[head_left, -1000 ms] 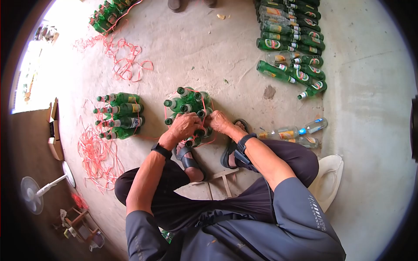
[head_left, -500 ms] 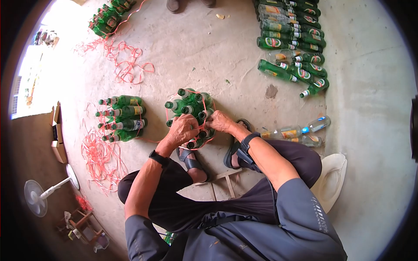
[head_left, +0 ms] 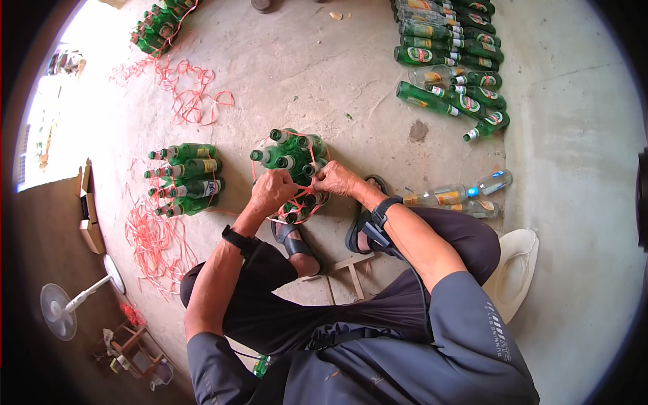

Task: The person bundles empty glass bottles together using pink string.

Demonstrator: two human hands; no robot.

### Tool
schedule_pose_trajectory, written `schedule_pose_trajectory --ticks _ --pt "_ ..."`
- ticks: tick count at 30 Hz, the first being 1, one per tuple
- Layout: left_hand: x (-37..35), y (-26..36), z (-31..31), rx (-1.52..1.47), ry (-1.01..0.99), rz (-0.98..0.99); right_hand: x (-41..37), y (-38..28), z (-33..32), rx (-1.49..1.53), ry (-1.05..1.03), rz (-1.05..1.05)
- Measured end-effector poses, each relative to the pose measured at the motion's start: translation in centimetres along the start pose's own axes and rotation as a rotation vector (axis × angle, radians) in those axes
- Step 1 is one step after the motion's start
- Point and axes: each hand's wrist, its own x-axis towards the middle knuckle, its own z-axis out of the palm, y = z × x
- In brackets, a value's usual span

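"Locating the bottle bundle [head_left: 286, 162]: what is its position?"

"On the floor [head_left: 378, 142], slightly left of the frame's centre, necks up. Pink twine [head_left: 308, 190] loops around the bundle and crosses over its lower part."

"Specify the grip of each hand."

"Left hand [head_left: 273, 192]: fingers closed together on the twine, at the bundle's lower left. Right hand [head_left: 339, 181]: fingertips pinched together on the twine, at the bundle's right edge. Strands span the gap between the hands."

"Identify adjacent items."

"Left of centre: a second bottle group [head_left: 192, 179], with a loose twine heap [head_left: 152, 236] below it. Upper right: bottles lying in rows [head_left: 424, 56]."
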Motion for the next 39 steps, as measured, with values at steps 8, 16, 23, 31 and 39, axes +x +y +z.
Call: schedule_pose_trajectory --ticks 8,16,23,31,39 --pt "0.0 -0.1 -0.8 -0.715 -0.087 -0.131 -0.8 -0.8 -0.2 0.115 -0.020 -0.066" --pt "-0.7 -0.1 -0.1 -1.386 -0.039 -0.436 -0.1 0.0 0.3 0.218 -0.027 0.016" --pt "-0.9 -0.2 0.6 -1.350 0.154 -0.468 -0.2 -0.2 0.5 0.205 0.009 0.000" --pt "-0.8 -2.2 2.3 -1.649 0.114 -0.378 -0.4 0.0 0.7 0.259 0.049 0.022" --pt "-2.1 0.1 1.9 -1.454 0.223 -0.138 -0.4 -0.2 0.6 0.240 0.047 0.031"
